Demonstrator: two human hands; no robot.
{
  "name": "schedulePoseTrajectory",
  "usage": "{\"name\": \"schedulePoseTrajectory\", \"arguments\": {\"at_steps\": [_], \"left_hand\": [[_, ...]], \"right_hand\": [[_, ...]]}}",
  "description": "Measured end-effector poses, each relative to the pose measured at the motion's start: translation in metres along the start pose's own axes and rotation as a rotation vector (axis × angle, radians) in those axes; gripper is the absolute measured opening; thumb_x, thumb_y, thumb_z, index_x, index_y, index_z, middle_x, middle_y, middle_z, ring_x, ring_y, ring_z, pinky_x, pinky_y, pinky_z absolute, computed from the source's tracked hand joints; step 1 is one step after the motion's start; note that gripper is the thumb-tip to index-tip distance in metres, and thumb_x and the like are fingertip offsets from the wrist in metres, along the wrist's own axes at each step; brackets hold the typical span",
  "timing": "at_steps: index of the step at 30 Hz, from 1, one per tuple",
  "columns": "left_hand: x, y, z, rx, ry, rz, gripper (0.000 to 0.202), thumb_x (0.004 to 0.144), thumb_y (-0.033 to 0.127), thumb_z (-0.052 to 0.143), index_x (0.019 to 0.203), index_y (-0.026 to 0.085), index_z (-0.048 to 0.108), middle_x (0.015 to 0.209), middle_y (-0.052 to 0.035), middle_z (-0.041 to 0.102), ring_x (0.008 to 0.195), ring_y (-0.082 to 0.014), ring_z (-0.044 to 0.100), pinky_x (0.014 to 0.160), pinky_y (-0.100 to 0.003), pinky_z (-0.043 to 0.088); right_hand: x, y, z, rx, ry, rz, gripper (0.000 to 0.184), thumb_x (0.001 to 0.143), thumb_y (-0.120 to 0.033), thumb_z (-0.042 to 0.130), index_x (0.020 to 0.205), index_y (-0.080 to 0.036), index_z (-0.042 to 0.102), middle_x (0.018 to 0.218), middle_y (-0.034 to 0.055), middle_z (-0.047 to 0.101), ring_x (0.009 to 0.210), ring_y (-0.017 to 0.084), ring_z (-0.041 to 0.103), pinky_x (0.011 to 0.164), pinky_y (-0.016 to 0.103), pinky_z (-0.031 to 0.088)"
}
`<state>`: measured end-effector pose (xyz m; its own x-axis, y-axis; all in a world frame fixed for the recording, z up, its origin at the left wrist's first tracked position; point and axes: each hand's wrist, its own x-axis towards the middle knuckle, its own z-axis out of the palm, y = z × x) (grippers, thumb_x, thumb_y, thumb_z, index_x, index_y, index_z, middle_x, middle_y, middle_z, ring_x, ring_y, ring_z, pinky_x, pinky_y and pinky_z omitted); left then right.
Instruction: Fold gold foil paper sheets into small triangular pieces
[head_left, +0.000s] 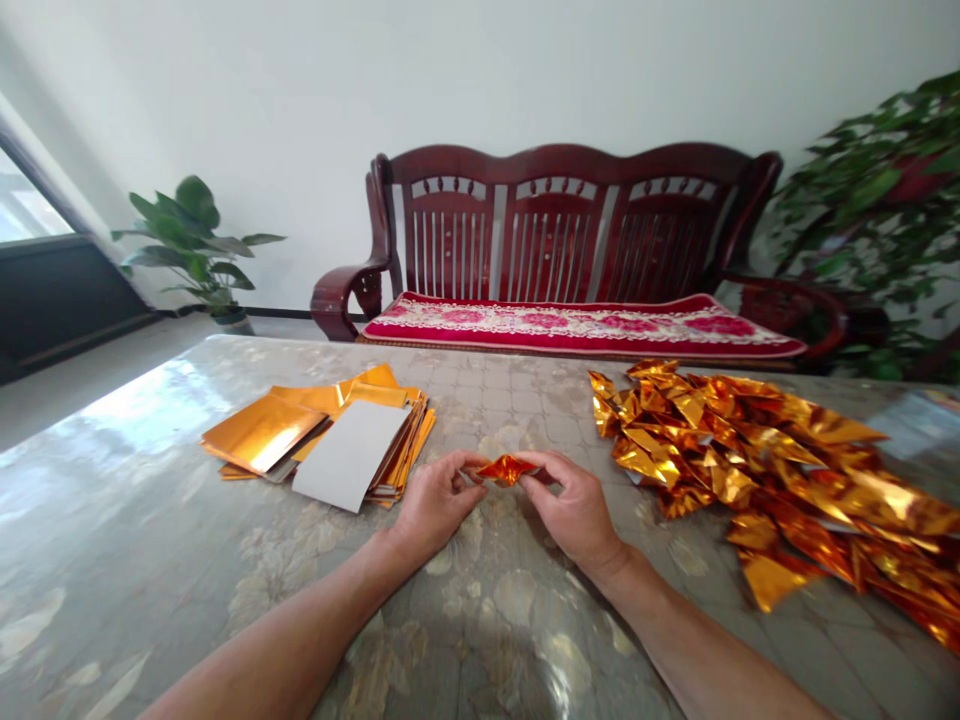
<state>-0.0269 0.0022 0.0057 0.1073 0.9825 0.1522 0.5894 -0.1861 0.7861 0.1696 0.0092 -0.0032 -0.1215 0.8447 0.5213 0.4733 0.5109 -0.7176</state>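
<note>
Between my two hands is a small folded piece of shiny orange-gold foil paper [507, 469], held just above the table. My left hand [442, 500] pinches its left end between thumb and fingers. The right end is pinched the same way by my right hand [570, 505]. To the left of my left hand lies a loose stack of flat gold foil sheets [266, 425], with a sheet showing its pale grey back [351, 452] on top. Right of my right hand spreads a heap of folded gold foil pieces [720, 440].
The table [517, 610] has a clear, glossy cover over a floral pattern. Behind it stands a dark red wooden bench [551, 225] with a red-and-white floral cushion [577, 322]. Potted plants [199, 245] grow at the left and right. A clear plastic item [919, 425] lies at the far right.
</note>
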Motion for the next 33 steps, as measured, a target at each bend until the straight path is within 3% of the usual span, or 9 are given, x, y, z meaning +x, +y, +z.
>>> {"name": "schedulePoseTrajectory", "arguments": {"at_steps": [5, 8, 13, 21, 25, 28, 33], "left_hand": [[-0.001, 0.002, -0.001, -0.053, -0.063, 0.092, 0.034, 0.077, 0.012, 0.059, 0.109, 0.019, 0.066, 0.086, 0.0013, 0.070, 0.068, -0.0114, 0.060, 0.067, -0.022, 0.046], [-0.003, 0.005, 0.002, -0.225, -0.158, 0.109, 0.039, 0.076, 0.011, 0.061, 0.114, 0.018, 0.061, 0.100, -0.0017, 0.071, 0.080, -0.0136, 0.065, 0.074, -0.024, 0.050], [-0.005, 0.004, 0.009, -0.439, -0.175, 0.036, 0.028, 0.076, 0.015, 0.066, 0.103, 0.016, 0.062, 0.094, -0.0018, 0.073, 0.086, -0.0160, 0.067, 0.079, -0.026, 0.052], [-0.008, 0.007, 0.006, -0.081, -0.141, 0.105, 0.018, 0.081, 0.018, 0.063, 0.098, 0.018, 0.068, 0.083, 0.0020, 0.071, 0.076, -0.0147, 0.063, 0.071, -0.023, 0.047], [-0.010, 0.006, 0.007, -0.047, -0.132, 0.178, 0.016, 0.083, 0.019, 0.062, 0.098, 0.019, 0.067, 0.084, 0.0014, 0.070, 0.076, -0.0137, 0.061, 0.069, -0.021, 0.045], [-0.010, 0.005, 0.007, -0.034, -0.106, 0.180, 0.018, 0.081, 0.012, 0.058, 0.095, 0.019, 0.066, 0.084, 0.0013, 0.070, 0.077, -0.0137, 0.061, 0.070, -0.021, 0.044], [-0.012, 0.007, 0.005, 0.006, -0.091, 0.189, 0.024, 0.082, 0.007, 0.049, 0.096, 0.020, 0.064, 0.082, 0.0005, 0.069, 0.075, -0.0140, 0.062, 0.067, -0.022, 0.042]], "right_hand": [[0.002, -0.005, -0.001, 0.072, 0.009, -0.012, 0.022, 0.080, -0.016, 0.059, 0.096, -0.021, 0.073, 0.089, 0.0035, 0.075, 0.071, 0.015, 0.067, 0.072, 0.028, 0.057], [0.002, -0.011, -0.002, 0.109, -0.008, -0.028, 0.022, 0.080, -0.015, 0.059, 0.096, -0.021, 0.073, 0.086, 0.0026, 0.074, 0.072, 0.014, 0.066, 0.072, 0.027, 0.056], [0.002, -0.017, -0.002, 0.144, -0.041, -0.051, 0.021, 0.080, -0.014, 0.061, 0.095, -0.022, 0.073, 0.087, 0.0021, 0.073, 0.074, 0.014, 0.066, 0.072, 0.026, 0.055], [0.001, -0.013, 0.001, 0.144, -0.048, -0.074, 0.023, 0.081, -0.013, 0.059, 0.097, -0.023, 0.072, 0.090, 0.0035, 0.073, 0.081, 0.016, 0.067, 0.074, 0.027, 0.056], [0.001, -0.015, 0.002, 0.166, -0.059, -0.105, 0.025, 0.081, -0.010, 0.057, 0.097, -0.023, 0.072, 0.092, 0.0042, 0.072, 0.086, 0.017, 0.067, 0.078, 0.029, 0.056], [0.001, -0.020, -0.001, 0.192, -0.067, -0.124, 0.027, 0.081, -0.008, 0.056, 0.099, -0.022, 0.072, 0.096, 0.0049, 0.072, 0.091, 0.017, 0.067, 0.082, 0.030, 0.055], [0.001, -0.027, -0.005, 0.256, -0.162, -0.120, 0.028, 0.085, -0.011, 0.055, 0.104, -0.023, 0.073, 0.104, 0.0063, 0.071, 0.099, 0.018, 0.066, 0.088, 0.032, 0.054]]}}
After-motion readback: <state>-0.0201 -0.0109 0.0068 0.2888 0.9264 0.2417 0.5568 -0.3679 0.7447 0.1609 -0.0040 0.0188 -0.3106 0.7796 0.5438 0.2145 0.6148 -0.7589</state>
